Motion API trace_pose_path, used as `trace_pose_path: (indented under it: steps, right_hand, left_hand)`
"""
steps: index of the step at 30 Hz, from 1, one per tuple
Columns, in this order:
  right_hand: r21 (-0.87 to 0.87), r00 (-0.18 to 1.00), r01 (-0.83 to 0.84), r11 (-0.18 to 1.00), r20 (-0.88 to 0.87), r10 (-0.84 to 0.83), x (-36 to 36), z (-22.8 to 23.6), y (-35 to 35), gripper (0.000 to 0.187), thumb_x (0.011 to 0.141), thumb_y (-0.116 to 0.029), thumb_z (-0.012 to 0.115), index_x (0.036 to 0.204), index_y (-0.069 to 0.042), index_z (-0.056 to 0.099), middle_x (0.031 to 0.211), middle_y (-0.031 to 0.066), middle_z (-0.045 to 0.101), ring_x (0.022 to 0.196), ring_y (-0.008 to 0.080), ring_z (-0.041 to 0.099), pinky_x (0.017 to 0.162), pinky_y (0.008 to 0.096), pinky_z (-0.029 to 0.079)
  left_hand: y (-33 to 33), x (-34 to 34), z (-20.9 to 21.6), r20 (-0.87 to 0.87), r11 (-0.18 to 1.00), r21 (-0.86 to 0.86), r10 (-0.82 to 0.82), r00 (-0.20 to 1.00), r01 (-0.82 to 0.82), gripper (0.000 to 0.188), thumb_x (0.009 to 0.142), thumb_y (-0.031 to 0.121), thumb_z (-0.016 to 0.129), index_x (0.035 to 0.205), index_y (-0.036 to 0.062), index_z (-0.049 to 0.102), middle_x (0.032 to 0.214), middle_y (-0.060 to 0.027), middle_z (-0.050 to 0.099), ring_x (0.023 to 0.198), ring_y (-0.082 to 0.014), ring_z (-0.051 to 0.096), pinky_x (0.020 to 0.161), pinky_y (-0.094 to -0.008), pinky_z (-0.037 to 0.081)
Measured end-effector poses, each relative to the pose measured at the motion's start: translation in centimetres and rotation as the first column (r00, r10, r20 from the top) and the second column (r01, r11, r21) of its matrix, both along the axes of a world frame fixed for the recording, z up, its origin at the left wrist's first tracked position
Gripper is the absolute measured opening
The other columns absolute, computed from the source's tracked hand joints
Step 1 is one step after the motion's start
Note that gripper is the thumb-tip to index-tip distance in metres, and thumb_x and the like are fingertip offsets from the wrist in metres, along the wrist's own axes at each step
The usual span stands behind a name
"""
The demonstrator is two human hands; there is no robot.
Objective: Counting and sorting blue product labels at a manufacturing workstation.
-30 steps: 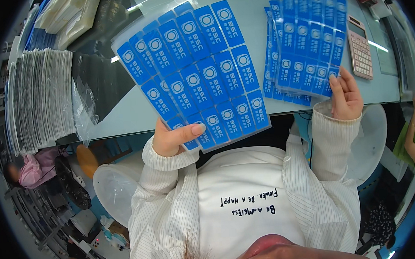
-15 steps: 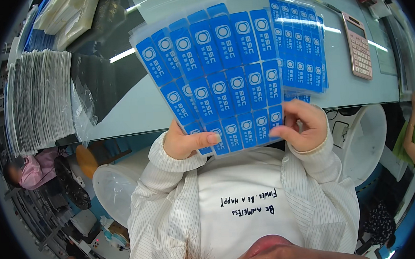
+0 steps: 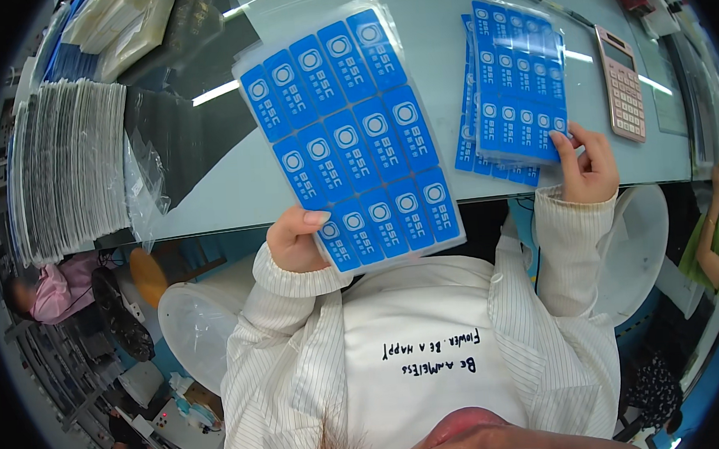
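A stack of sticker sheets (image 3: pixel 350 139), clear-edged with rows of blue rectangular labels, is tilted up in front of me. My left hand (image 3: pixel 299 238) grips its lower left corner, thumb on top and the other fingers hidden underneath. Over on the right, my right hand (image 3: pixel 588 161) pinches the lower right corner of another blue sticker sheet (image 3: pixel 520 83). That sheet lies over a slightly turned pile of like sheets (image 3: pixel 467 140) on the glass-topped table (image 3: pixel 233 183).
A pink calculator (image 3: pixel 619 83) lies right of the pile, near a pen (image 3: pixel 556 7). At the left stand a tall stack of white sheets (image 3: pixel 68 172) and crumpled clear plastic (image 3: pixel 145 184). White bins (image 3: pixel 206 333) sit below the table edge. Other people are farther off at both sides.
My right hand has moved right, from the held stack to the pile, carrying a sheet that now lies there. The stack in my left hand looks narrower and less fanned.
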State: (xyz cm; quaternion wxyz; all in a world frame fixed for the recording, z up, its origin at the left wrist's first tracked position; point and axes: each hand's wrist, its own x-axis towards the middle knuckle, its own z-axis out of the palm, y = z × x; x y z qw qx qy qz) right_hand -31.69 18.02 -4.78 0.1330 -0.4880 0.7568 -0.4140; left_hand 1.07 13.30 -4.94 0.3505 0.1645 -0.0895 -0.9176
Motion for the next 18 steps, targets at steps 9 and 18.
trace_pose_path:
  steps: [9, 18]
  right_hand:
    - [-0.090, 0.895, -0.370, 0.925, 0.232, 0.381, 4.6, 2.3, 1.7, 0.041, 0.066, -0.009, 0.080, 0.102, 0.000, 0.062, 0.079, 0.0008, 0.056, 0.056, 0.0026, 0.042, 0.052, 0.0165, 0.032]
    - [-0.027, 0.539, -0.535, 0.845, 0.758, 0.366, 6.3, 1.9, 1.7, 0.007, 0.079, -0.001, 0.066, 0.079, 0.003, 0.059, 0.073, 0.0048, 0.056, 0.050, 0.0052, 0.044, 0.046, 0.0177, 0.032]
  left_hand:
    - [0.1, -0.9, 0.3, 0.357, 0.990, -0.083, -0.080, 0.931, 0.116, 0.067, 0.071, 0.005, 0.061, 0.133, 0.0019, 0.037, 0.125, -0.0196, 0.052, 0.112, -0.0323, 0.054, 0.095, -0.0456, 0.044]
    - [0.2, -1.4, 0.9, 0.472, 0.948, -0.255, -0.051, 0.880, 0.192, 0.070, 0.072, 0.012, 0.072, 0.133, 0.0027, 0.037, 0.123, -0.0175, 0.054, 0.111, -0.0296, 0.055, 0.094, -0.0448, 0.044]
